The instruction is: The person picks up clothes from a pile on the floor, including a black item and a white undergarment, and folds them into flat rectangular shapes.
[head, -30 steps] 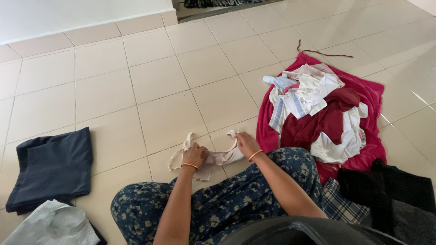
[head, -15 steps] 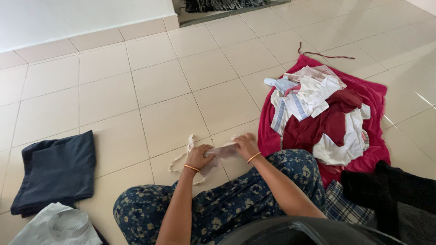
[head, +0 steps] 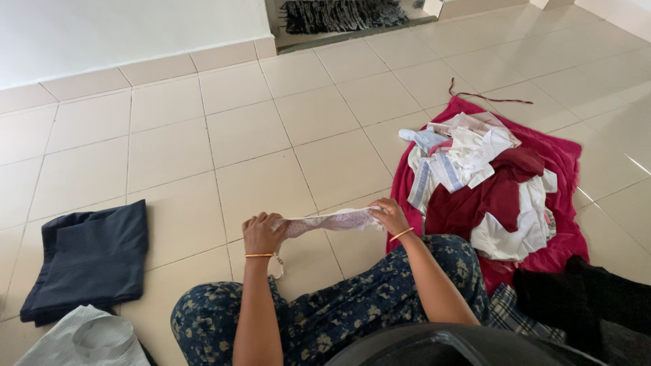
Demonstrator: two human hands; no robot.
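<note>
A small pale patterned garment (head: pixel 330 221) is stretched flat between my two hands just above the tiled floor. My left hand (head: pixel 262 232) grips its left end, and a thin white strap dangles below that wrist. My right hand (head: pixel 390 215) pinches the right end. Both wrists wear a thin gold bangle. My legs in dark blue floral trousers (head: pixel 339 308) are folded beneath my arms.
A heap of white and maroon clothes (head: pixel 488 179) lies on a crimson cloth (head: pixel 566 159) at the right. Black garments (head: pixel 590 298) and a checked cloth sit lower right. A folded navy garment (head: pixel 88 261) and a grey-white one (head: pixel 85 342) lie at the left.
The garment was crumpled on the floor under my hands. I have lifted it and pulled it straight between both hands; my left hand moved left.
</note>
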